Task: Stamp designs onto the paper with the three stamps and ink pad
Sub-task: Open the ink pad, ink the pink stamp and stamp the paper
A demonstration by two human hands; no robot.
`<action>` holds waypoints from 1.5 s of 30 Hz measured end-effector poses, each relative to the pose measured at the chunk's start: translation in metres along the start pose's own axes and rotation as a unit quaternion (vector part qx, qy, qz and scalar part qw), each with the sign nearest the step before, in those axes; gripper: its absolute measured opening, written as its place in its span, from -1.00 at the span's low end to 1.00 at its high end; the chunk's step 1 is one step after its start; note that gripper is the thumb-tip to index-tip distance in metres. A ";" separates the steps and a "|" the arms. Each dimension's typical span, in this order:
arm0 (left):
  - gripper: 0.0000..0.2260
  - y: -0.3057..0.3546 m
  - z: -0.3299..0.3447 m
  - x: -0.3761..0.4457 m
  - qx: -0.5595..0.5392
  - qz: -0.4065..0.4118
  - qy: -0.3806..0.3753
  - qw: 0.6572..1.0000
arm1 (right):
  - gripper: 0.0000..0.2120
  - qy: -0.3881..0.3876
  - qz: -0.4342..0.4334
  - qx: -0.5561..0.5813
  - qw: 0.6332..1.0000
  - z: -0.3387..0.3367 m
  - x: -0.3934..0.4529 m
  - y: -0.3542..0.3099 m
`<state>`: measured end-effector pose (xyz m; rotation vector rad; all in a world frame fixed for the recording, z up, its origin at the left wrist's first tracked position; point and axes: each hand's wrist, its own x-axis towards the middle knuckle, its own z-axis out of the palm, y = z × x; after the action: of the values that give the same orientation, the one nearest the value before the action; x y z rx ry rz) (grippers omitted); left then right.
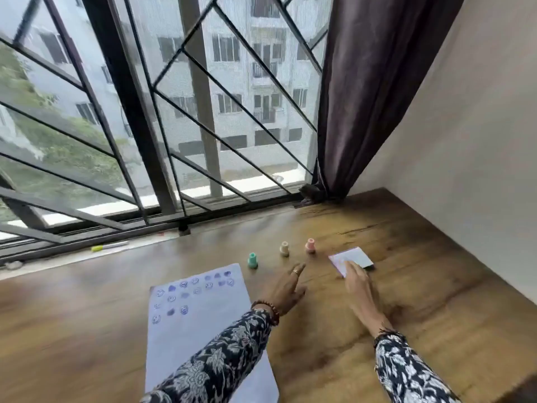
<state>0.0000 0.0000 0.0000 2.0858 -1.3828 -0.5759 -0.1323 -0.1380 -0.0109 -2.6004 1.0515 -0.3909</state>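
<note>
A white paper (200, 324) lies on the wooden table, its upper half covered with several blue stamped designs. Three small stamps stand upright beyond it: a green stamp (252, 260), a cream stamp (284, 248) and a pink stamp (310, 245). To their right lies the ink pad (353, 258), its lid pale with a light pattern. My right hand (356, 282) rests its fingertips on the near edge of the ink pad. My left hand (286, 289) hovers with fingers apart between the paper and the stamps, holding nothing.
A window with black metal bars runs along the table's far side; a green-capped marker (109, 246) lies on its sill. A dark curtain (357, 97) hangs at the far right corner beside a plain wall (465, 141). Bare table surface (421, 301) stretches right of the ink pad.
</note>
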 end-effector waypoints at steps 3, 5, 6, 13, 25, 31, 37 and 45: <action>-0.42 0.006 0.022 0.033 0.001 -0.033 -0.023 0.999 | -0.68 0.043 0.092 0.074 0.992 -0.003 0.012 0.023; -0.30 0.010 0.036 0.058 0.045 -0.058 -0.027 0.997 | -0.68 0.057 0.127 0.092 0.986 -0.008 0.021 0.034; -0.23 0.012 0.042 0.068 0.058 -0.073 -0.027 0.995 | -0.66 0.063 0.134 0.095 0.984 -0.008 0.025 0.040; -0.32 0.014 0.058 0.098 0.038 -0.077 0.038 0.996 | -0.66 0.086 0.144 0.159 0.973 -0.008 0.036 0.044; -0.46 -0.005 0.021 -0.029 0.100 -0.159 0.063 0.980 | -0.65 0.056 0.113 0.272 0.954 0.018 -0.048 -0.028; -0.49 -0.018 0.008 -0.078 0.007 -0.204 0.085 0.975 | -0.62 0.067 0.115 0.265 0.955 0.032 -0.095 -0.057; -0.77 -0.027 0.000 -0.084 -0.054 -0.219 0.125 0.966 | -0.24 0.014 0.111 0.197 0.974 0.039 -0.108 -0.080; -0.87 -0.024 -0.001 -0.078 -0.135 -0.233 0.190 0.944 | -0.21 0.026 0.117 0.173 0.978 0.039 -0.107 -0.086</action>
<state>-0.0121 0.0803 -0.0119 2.1517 -0.5603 -0.4772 -0.1385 0.0036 -0.0285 -2.1454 1.1745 -0.5330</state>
